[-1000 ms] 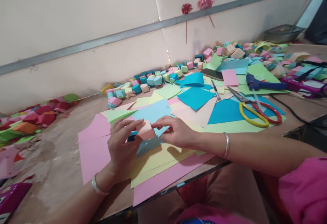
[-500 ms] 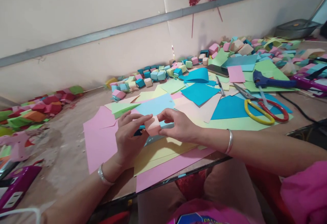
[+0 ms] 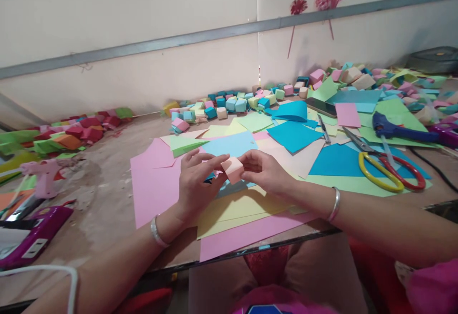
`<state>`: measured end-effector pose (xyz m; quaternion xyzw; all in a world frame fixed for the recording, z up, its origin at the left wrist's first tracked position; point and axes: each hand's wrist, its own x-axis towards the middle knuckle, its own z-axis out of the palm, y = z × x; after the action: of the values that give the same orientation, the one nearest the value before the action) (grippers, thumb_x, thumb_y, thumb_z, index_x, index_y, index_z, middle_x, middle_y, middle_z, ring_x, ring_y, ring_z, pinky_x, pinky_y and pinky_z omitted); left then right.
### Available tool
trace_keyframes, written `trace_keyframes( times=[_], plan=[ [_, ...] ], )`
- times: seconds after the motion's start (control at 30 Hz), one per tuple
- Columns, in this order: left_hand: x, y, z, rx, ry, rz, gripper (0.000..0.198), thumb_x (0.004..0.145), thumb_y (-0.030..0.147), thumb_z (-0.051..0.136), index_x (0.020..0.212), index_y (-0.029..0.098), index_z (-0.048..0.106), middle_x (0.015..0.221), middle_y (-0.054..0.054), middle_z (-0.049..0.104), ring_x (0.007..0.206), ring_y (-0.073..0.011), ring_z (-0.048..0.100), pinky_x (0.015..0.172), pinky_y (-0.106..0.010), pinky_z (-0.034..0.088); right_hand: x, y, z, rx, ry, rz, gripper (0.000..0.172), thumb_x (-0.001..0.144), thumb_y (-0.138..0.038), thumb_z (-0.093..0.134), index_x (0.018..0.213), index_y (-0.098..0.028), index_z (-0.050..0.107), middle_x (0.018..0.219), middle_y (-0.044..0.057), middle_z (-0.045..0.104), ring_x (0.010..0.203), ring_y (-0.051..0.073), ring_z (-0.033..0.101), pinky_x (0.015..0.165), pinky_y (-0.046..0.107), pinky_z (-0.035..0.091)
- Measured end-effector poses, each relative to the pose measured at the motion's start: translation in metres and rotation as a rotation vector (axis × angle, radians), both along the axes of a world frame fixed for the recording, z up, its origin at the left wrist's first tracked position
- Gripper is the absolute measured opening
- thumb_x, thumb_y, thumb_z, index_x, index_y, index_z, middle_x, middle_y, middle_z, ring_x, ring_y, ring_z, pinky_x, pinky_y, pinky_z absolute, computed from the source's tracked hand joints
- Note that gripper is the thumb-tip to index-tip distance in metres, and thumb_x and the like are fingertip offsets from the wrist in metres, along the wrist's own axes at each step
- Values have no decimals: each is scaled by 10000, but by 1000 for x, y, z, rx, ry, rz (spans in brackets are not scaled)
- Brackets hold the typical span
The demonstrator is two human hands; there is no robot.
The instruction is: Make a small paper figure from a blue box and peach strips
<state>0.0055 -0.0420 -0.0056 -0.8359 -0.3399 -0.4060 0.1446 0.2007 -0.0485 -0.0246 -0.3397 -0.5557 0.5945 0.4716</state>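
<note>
Between my two hands is a small peach paper box (image 3: pixel 233 170), held just above the coloured sheets. The fingers and thumb of my left hand (image 3: pixel 200 178) close on its left side. My right hand (image 3: pixel 263 171) pinches it from the right with thumb and fingertips. Beneath the hands lie a light blue sheet (image 3: pixel 229 143), a yellow sheet (image 3: pixel 229 214) and a pink sheet (image 3: pixel 153 185). Something dark blue shows behind my left fingers; what it is I cannot make out.
Scissors (image 3: pixel 386 166) with yellow and red handles and a blue glue gun (image 3: pixel 404 128) lie at right. A cutter (image 3: pixel 324 129) and a phone (image 3: pixel 321 107) rest farther back. Small paper boxes (image 3: pixel 229 104) line the wall. At left are a pink glue gun (image 3: pixel 45 178) and a purple power strip (image 3: pixel 36 233).
The view has shifted, so the table contents appear farther right. Both hands still hold the peach paper box, which looks slightly turned, and my right fingers have curled in more.
</note>
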Motion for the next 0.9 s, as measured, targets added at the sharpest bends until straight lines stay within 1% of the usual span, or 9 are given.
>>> trace_keyframes(
  times=[0.13,0.23,0.37,0.47,0.57,0.67,0.77,0.83,0.9],
  plan=[
    [1,-1,0,23,-2,1,309,756,101,653,1038,226,675,698,19,719,788,-190,655,971,-417,426,0,-2,4,-48,17,-8,245,651,-126,688,839,-195,546,895,5,671,914,175,662,849,347,518],
    [2,-3,3,24,-23,-15,302,766,127,692,1047,234,663,721,16,732,799,-192,656,977,-420,424,0,-3,6,-99,44,-25,249,638,-134,690,834,-197,550,865,-5,667,891,169,655,804,323,507],
    [2,-7,7,-42,-114,-61,274,788,206,718,1054,219,653,852,-25,740,902,-211,650,965,-420,445,1,-2,5,-139,86,-55,254,627,-138,691,842,-190,566,844,-9,661,847,154,635,763,301,478],
    [0,-9,9,-133,-205,-79,169,874,256,616,1029,206,663,957,-53,724,971,-217,638,955,-412,458,3,0,3,-175,130,-56,266,640,-166,712,870,-183,580,858,1,659,808,149,618,728,295,456],
    [-3,-7,12,-345,-358,-64,209,934,289,516,1046,202,670,977,-53,717,976,-208,645,929,-394,488,7,3,3,-205,161,-30,290,643,-208,745,887,-178,591,850,10,660,790,162,621,713,307,453],
    [-6,0,17,-646,-522,-75,246,898,333,569,1062,184,677,1009,-70,716,976,-215,659,879,-374,531,13,9,7,-222,179,7,326,612,-231,793,873,-178,605,819,10,658,785,170,631,723,315,466],
    [-8,6,21,-912,-539,-153,337,818,343,662,1104,165,678,1114,-106,691,1018,-241,651,813,-359,561,19,13,13,-226,199,78,327,596,-241,829,849,-180,631,812,14,665,772,166,637,735,320,488],
    [-7,8,20,-1059,-521,-213,420,773,352,709,1140,152,672,1172,-129,666,974,-244,663,757,-353,572,22,15,14,-239,206,124,310,613,-250,836,854,-184,654,834,21,677,779,164,645,746,319,505],
    [-5,8,18,-1188,-533,-275,488,746,360,740,1174,139,659,1155,-142,671,895,-231,679,718,-349,571,24,15,13,-261,197,150,287,636,-253,833,862,-185,670,858,27,686,789,159,651,749,309,519]
  ],
)
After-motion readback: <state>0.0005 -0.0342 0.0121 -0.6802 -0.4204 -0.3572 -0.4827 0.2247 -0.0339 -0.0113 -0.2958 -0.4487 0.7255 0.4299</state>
